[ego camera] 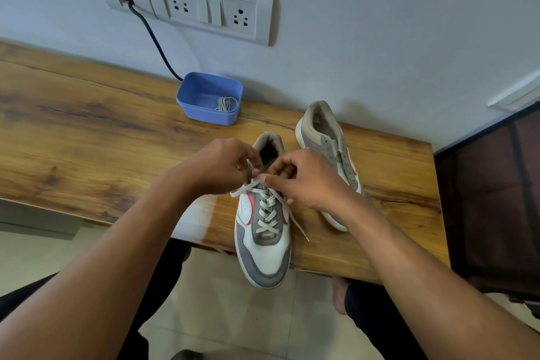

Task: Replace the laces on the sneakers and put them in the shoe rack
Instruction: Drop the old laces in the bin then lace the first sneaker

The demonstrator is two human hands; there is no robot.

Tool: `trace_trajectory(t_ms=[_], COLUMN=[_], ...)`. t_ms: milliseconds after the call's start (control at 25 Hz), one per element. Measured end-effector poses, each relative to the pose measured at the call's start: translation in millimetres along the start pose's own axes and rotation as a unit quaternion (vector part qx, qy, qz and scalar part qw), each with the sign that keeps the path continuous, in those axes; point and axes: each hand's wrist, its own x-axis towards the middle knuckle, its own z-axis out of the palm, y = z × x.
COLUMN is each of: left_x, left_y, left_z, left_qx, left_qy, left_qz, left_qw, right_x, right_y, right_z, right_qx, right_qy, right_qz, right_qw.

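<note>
A white and grey sneaker (263,245) with red trim stands on the wooden table (87,131), its toe over the front edge. A pale lace (267,212) crisscrosses its eyelets. My left hand (225,168) and my right hand (304,178) meet above the top eyelets, each pinching a part of that lace. One loose end trails to the right of the shoe. A second sneaker (324,137) lies behind my right hand, with no lace visible in its eyelets.
A blue plastic tub (209,98) at the wall holds a coiled grey lace (226,104). A black cable (157,44) runs from a wall plate down behind it. A dark cloth-fronted rack (496,199) stands right of the table. Tiled floor lies below.
</note>
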Motion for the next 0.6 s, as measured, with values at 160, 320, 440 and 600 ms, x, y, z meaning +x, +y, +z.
trace_trajectory(t_ms=[160, 320, 440, 600], left_x=[1, 1, 2, 1], left_y=[-2, -1, -1, -2], left_z=[1, 1, 0, 0], left_qx=[-0.015, -0.022, -0.012, -0.009], left_qy=[-0.001, -0.006, -0.004, -0.007], left_qz=[-0.01, -0.009, -0.012, -0.014], left_qw=[1.0, 1.0, 1.0, 1.0], right_x=[3, 6, 0, 3], right_y=[2, 3, -1, -2], right_z=[-2, -26, -9, -9], right_qx=[0.009, 0.163, 0.158, 0.095], right_qy=[0.043, 0.099, 0.029, 0.07], right_qz=[-0.004, 0.048, 0.036, -0.027], right_qw=[0.999, 0.981, 0.986, 0.993])
